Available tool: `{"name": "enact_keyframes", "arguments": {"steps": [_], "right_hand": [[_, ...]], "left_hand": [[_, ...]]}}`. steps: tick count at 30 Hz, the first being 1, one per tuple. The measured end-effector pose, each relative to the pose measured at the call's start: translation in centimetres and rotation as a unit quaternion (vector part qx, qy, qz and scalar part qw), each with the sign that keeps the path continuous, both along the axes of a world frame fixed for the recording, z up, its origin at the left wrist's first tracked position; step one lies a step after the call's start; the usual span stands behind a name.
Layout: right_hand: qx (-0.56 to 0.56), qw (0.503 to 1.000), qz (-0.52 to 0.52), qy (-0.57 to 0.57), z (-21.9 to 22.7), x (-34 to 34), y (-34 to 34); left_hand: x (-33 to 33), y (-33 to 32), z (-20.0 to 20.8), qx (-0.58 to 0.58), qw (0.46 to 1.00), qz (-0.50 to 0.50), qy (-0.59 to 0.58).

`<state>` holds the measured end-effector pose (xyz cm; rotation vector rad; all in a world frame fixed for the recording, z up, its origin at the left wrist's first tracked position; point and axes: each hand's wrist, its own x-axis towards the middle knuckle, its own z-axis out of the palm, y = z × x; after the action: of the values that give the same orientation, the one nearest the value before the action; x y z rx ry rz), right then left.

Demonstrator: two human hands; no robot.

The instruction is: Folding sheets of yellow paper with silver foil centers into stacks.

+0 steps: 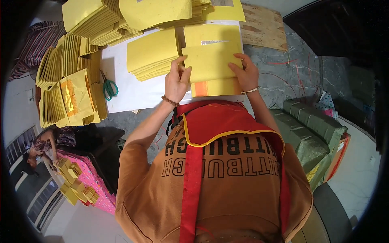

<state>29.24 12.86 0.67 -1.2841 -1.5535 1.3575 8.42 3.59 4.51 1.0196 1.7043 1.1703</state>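
In front of me at the table's near edge lies a folded yellow paper sheet, with an orange patch on the band below it. My left hand is closed at its left edge, fingers curled and thumb by the paper. At the opposite edge my right hand grips the paper, its thumb on top and fingers bent. Behind the sheet is more yellow paper with a silver patch. A fanned stack of yellow paper sits just left of my left hand.
Scissors with green handles lie on the white tabletop. Bundles of folded yellow paper crowd the left side, and taller piles stand at the back. Green wrapped packages are at the right. Another person works at the far left.
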Motion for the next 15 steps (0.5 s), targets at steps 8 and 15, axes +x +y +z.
{"name": "enact_keyframes", "arguments": {"steps": [8,15], "right_hand": [[0.025,0.999,-0.033,-0.018,-0.2,-0.1,-0.2],[0.184,0.952,-0.015,-0.242,1.2,-0.7,-1.0]], "left_hand": [[2.0,-0.3,1.0,0.214,0.840,-0.220,0.447],[2.1,-0.6,-1.7,0.148,0.808,-0.302,0.484]]}}
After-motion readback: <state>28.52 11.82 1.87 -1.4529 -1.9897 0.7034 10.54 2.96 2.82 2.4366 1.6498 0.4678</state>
